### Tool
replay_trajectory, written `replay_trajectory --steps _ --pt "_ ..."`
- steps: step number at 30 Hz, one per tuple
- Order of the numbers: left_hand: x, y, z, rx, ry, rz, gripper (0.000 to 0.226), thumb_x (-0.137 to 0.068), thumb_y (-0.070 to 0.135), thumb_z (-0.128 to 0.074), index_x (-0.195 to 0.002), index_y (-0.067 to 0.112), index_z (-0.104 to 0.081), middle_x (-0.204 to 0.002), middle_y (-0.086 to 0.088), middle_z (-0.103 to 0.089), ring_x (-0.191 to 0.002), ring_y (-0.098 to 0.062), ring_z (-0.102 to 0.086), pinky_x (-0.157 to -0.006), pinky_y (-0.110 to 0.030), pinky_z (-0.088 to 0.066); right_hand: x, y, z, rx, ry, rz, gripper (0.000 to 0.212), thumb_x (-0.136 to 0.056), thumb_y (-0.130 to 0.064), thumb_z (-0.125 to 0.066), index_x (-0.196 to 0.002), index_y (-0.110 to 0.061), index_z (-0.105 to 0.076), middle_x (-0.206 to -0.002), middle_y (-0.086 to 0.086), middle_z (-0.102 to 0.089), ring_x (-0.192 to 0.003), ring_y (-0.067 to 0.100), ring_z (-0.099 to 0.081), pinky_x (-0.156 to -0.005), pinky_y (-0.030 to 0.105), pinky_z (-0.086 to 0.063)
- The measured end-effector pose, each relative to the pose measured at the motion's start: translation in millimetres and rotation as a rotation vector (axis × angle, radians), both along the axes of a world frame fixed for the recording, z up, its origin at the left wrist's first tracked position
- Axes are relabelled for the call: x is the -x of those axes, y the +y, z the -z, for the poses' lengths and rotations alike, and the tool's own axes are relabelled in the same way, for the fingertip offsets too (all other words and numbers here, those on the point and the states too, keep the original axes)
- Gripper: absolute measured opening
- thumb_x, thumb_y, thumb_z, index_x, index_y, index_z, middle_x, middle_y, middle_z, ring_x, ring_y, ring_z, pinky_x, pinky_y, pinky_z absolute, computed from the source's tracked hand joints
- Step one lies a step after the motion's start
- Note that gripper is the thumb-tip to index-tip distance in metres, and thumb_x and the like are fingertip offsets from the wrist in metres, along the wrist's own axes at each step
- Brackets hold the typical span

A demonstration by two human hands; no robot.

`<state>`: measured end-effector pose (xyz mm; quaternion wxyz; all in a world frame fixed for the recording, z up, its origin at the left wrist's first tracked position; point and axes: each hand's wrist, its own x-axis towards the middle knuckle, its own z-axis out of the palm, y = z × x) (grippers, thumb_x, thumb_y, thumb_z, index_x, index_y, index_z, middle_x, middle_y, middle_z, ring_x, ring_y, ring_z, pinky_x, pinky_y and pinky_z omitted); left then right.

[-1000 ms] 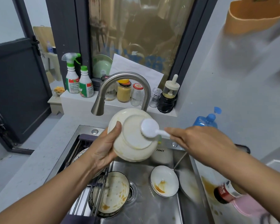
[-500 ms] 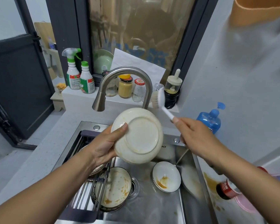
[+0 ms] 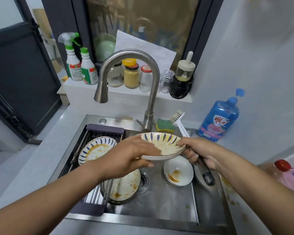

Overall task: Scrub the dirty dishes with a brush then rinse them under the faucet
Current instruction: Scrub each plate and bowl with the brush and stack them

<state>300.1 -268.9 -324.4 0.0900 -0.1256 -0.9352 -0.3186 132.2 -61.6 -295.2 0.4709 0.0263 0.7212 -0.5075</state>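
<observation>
Gripping the plate (image 3: 165, 143) over the sink (image 3: 159, 200), the left hand (image 3: 126, 158) is holding seven o'clock; the right hand (image 3: 204, 151), fingers (image 3: 191, 156) curling round the brush (image 3: 181, 126), is touching three o'clock. That divided hold is risking a drop.

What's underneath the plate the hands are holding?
Below the plate, a small white dish with orange sauce and the drain show in the sink. The plate and left hand cover part of the dirty stack.
</observation>
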Motion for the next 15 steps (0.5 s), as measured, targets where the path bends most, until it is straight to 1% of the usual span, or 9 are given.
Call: replay_trajectory --steps 1,2,4,7,10,12,13,14,15 --pt "0 -1 14 0.047 -0.021 0.003 0.037 -0.094 0.041 -0.068 -0.131 0.038 -0.066 -0.137 0.021 -0.062 -0.132 0.0 -0.051 -0.118 -0.039 -0.031 0 1 11 -0.003 0.025 0.027 0.007 -0.095 -0.009 -0.061 -0.09 -0.004 -0.061 -0.052 0.002 -0.044 -0.036 0.005 -0.029 -0.029 0.013 -0.023" --pt "-1 -1 27 0.074 -0.053 -0.003 0.036 -0.095 0.038 -0.067 -0.131 0.04 -0.065 -0.14 0.02 -0.06 -0.133 -0.001 -0.05 -0.117 -0.04 -0.033 -2 2 20 -0.011 0.054 0.043 0.005 -0.093 -0.005 -0.061 -0.096 -0.001 -0.062 -0.053 0.005 -0.046 -0.036 0.006 -0.032 -0.029 0.014 -0.024" --pt "-5 2 53 0.082 -0.142 -0.03 0.036 -0.097 0.03 -0.067 -0.131 0.041 -0.065 -0.145 0.016 -0.056 -0.136 -0.004 -0.047 -0.116 -0.035 -0.035 -4 2 41 -0.041 0.123 0.052 0.01 -0.092 -0.001 -0.061 -0.101 0.003 -0.062 -0.056 0.009 -0.048 -0.036 0.008 -0.036 -0.03 0.015 -0.026" --pt "-11 7 88 0.079 -0.281 -0.071 0.043 -0.096 0.019 -0.067 -0.133 0.04 -0.064 -0.148 0.014 -0.053 -0.138 -0.006 -0.045 -0.116 -0.024 -0.033 -6 3 72 -0.069 0.184 0.064 0.003 -0.09 0.001 -0.06 -0.093 0.002 -0.062 -0.058 0.01 -0.053 -0.037 0.01 -0.043 -0.033 0.017 -0.029" --pt "-12 9 114 0.048 -0.417 -0.096 0.048 -0.092 0.013 -0.069 -0.135 0.036 -0.065 -0.144 0.012 -0.057 -0.135 -0.006 -0.049 -0.114 -0.02 -0.035 -6 4 107 -0.071 0.168 0.05 0.003 -0.089 0.0 -0.061 -0.087 0.002 -0.063 -0.055 0.011 -0.052 -0.04 0.015 -0.043 -0.036 0.02 -0.032" --pt "-13 12 126 -0.018 -0.474 -0.152 0.053 -0.089 0.007 -0.067 -0.137 0.028 -0.064 -0.142 0.011 -0.059 -0.13 -0.004 -0.052 -0.113 -0.018 -0.036 -7 5 128 -0.078 0.149 0.04 0.006 -0.088 -0.003 -0.062 -0.083 0.0 -0.063 -0.055 0.012 -0.053 -0.044 0.018 -0.042 -0.038 0.022 -0.034" --pt "-13 16 130 -0.08 -0.506 -0.203 0.055 -0.088 0.002 -0.064 -0.138 0.025 -0.063 -0.14 0.011 -0.058 -0.127 -0.001 -0.052 -0.11 -0.012 -0.035 -9 5 139 -0.08 0.139 0.046 0.007 -0.088 -0.004 -0.063 -0.081 -0.001 -0.064 -0.055 0.012 -0.053 -0.044 0.018 -0.042 -0.039 0.022 -0.035" --pt "-14 22 135 -0.153 -0.539 -0.263 0.056 -0.087 -0.003 -0.059 -0.135 0.025 -0.064 -0.136 0.014 -0.059 -0.122 0.004 -0.053 -0.106 -0.006 -0.035 -11 4 148 -0.079 0.123 0.059 0.008 -0.088 -0.003 -0.063 -0.081 -0.001 -0.065 -0.054 0.012 -0.053 -0.043 0.017 -0.043 -0.039 0.022 -0.036" --pt "-13 28 143 -0.264 -0.576 -0.334 0.055 -0.086 -0.005 -0.056 -0.127 0.029 -0.068 -0.129 0.017 -0.063 -0.115 0.008 -0.056 -0.102 -0.003 -0.036 -12 2 158 -0.082 0.103 0.074 0.007 -0.088 -0.003 -0.064 -0.082 -0.001 -0.065 -0.055 0.011 -0.053 -0.042 0.016 -0.044 -0.04 0.022 -0.037"
